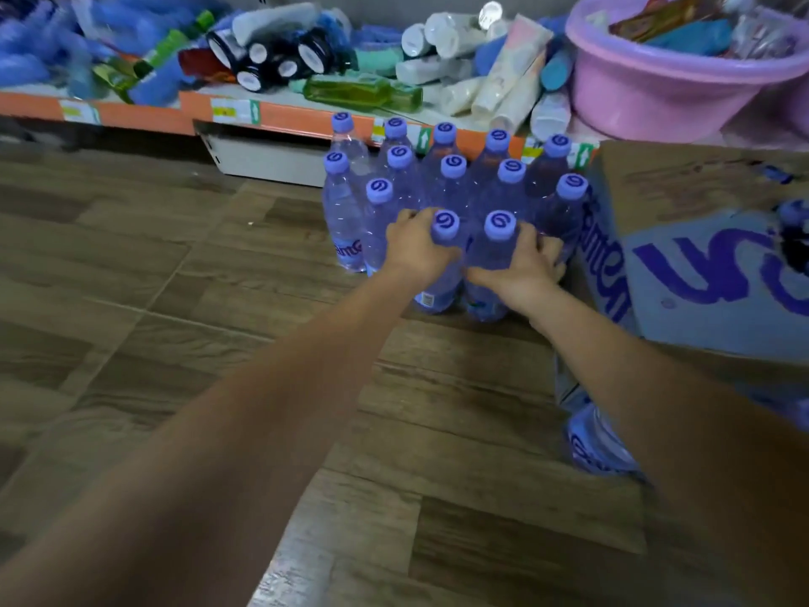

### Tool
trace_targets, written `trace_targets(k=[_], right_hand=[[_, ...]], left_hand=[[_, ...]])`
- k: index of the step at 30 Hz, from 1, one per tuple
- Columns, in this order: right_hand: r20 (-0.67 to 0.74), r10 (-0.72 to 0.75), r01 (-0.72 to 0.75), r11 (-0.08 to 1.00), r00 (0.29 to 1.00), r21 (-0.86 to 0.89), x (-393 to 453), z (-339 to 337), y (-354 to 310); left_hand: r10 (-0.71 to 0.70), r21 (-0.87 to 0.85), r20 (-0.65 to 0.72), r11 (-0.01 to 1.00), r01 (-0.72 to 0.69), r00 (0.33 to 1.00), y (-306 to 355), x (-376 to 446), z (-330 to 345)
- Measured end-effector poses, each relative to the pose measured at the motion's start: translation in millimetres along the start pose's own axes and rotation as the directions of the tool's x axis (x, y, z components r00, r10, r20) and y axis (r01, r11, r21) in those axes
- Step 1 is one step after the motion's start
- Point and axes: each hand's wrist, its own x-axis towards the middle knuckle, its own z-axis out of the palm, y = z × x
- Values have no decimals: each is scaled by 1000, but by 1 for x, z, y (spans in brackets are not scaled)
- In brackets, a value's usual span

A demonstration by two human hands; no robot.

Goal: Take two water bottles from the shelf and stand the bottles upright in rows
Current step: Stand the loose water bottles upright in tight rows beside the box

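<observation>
Several clear water bottles with purple caps stand upright in rows (453, 168) on the wood-look floor, in front of the low shelf. My left hand (413, 247) grips the neck of the nearest left bottle (445, 225). Beside it, my right hand (527, 267) grips the nearest right bottle (499, 227). Both bottles stand upright on the floor, side by side, at the front of the group.
The orange-edged shelf (302, 116) holds piled tubes, jars and a green bottle (363, 93). A pink basin (670, 81) sits at the right. A cardboard box (700, 238) with purple print stands right of the bottles. Another bottle (599, 444) lies under it.
</observation>
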Motion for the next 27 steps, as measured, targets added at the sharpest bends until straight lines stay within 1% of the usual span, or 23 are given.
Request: trace_targets(k=[1,2,3,4,6,8,9,11,12,14,15,17,20,22,24,27], right_hand=[[-23,-32,32,999,999,12,-6,2,5],[-50,-97,100,994,994,43,-14,2,9],[-70,-163,167,984,984,54,-20,3,12],[-81,-214,217,976,974,33,-29,2,14],[-79,-236,235,972,969,-24,-45,0,20],[-52,-224,222,974,973,-46,-64,-3,25],[-18,-229,228,972,973,-49,-77,-5,27],[92,-256,260,965,962,-38,-109,-12,36],[153,-274,281,959,950,-25,-128,-18,42],[234,-295,294,955,926,38,-172,-34,60],[255,-299,287,954,920,81,-194,-45,69],[269,-288,263,957,919,124,-230,-68,87],[245,-214,196,976,946,95,-264,-110,113],[203,-187,189,982,961,7,-273,-137,129],[149,-183,194,979,972,-63,-273,-159,146],[62,-209,213,975,976,-61,-261,-180,169]], left_hand=[[15,-27,41,1000,-14,999,-4,-3,2],[34,-62,72,998,-29,997,-8,-7,4],[64,-61,91,996,-59,994,-12,-12,5],[102,-42,88,994,-99,991,-15,-19,5],[182,46,59,982,-184,982,-23,-28,2],[257,126,75,956,-264,964,-26,-46,-1],[275,117,68,952,-281,959,-26,-58,-2],[250,76,58,964,-254,966,-25,-81,-2],[232,78,83,968,-238,969,-22,-96,-4],[219,122,221,961,-250,950,-15,-127,-6],[204,118,298,962,-248,933,-11,-142,-5],[177,88,407,969,-231,896,1,-172,1],[198,-42,505,978,-205,840,20,-207,23],[235,-85,552,970,-226,800,37,-224,38],[274,-63,544,956,-287,793,54,-235,51],[326,16,474,926,-378,818,65,-238,71]])
